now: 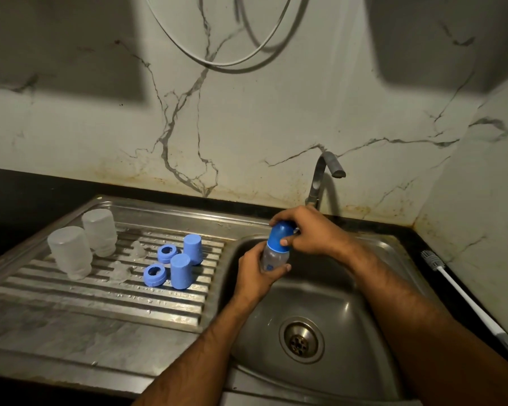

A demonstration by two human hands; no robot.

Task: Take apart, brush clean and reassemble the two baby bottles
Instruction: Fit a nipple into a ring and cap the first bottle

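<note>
Where the ribbed draining board (71, 291) slopes away on the left, I see two clear bottle bodies (70, 252) standing upside down, the nearer one just beside the farther one (99, 231). Right of them lie two clear teats (138, 250), then two blue collar rings (155, 275) and two blue caps (180, 270) standing mouth down, all close together on the ribs. Over the sink basin (349, 303), my left hand (257, 275) is wrapped around the clear body of a baby bottle (273, 257), held tilted above the basin. My right hand (311, 231) is curled over that bottle's dark blue cap (280, 232), fingers on top and thumb pressing at the collar. The tap (323, 174) rises just behind my right hand. Far right, a bottle brush (458, 291) with a white handle lies on the dark worktop (452, 259) along the sink's edge.
</note>
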